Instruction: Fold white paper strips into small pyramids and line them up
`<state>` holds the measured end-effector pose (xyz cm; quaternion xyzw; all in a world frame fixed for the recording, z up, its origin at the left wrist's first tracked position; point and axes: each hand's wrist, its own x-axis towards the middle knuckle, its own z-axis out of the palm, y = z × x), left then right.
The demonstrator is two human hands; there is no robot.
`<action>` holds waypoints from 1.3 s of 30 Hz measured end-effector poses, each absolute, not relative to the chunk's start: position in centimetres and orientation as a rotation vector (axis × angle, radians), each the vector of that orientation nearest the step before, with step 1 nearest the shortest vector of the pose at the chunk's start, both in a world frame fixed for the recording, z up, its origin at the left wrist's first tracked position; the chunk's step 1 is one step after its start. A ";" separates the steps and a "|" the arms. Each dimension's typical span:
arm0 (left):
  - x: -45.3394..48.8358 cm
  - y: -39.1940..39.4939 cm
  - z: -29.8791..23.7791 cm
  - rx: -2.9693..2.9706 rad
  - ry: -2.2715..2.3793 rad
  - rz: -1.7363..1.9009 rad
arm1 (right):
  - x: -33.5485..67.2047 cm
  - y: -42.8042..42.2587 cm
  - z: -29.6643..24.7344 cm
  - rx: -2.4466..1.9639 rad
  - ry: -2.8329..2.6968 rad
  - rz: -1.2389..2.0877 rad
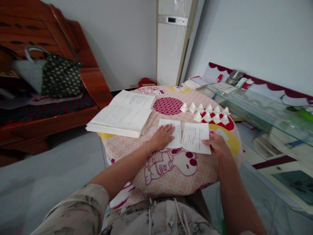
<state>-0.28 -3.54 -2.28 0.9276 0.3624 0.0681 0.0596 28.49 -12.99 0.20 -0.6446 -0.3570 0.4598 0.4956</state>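
While my spread left hand (162, 137) touches one printed white paper (177, 132), my right hand (217, 143) pinches another (195, 137), near ten white-paper pyramids (207, 117).

Left hand (161, 137) flat, right hand (217, 144) holding sheet (195, 137)

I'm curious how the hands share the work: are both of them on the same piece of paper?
No, the left hand rests on one printed piece, while the right hand holds a separate piece by its edge.
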 end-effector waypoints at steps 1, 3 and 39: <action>-0.3 -3.6 -2.2 2.809 1.096 0.196 | 28.4 -13.1 0.3 -1.559 -0.863 1.113; -0.2 -3.6 -2.2 2.813 1.096 0.189 | 28.3 -13.4 0.5 -1.563 -0.878 1.111; -1.2 -1.8 0.2 2.244 1.614 0.607 | 28.3 -11.7 0.5 -1.457 -0.771 1.015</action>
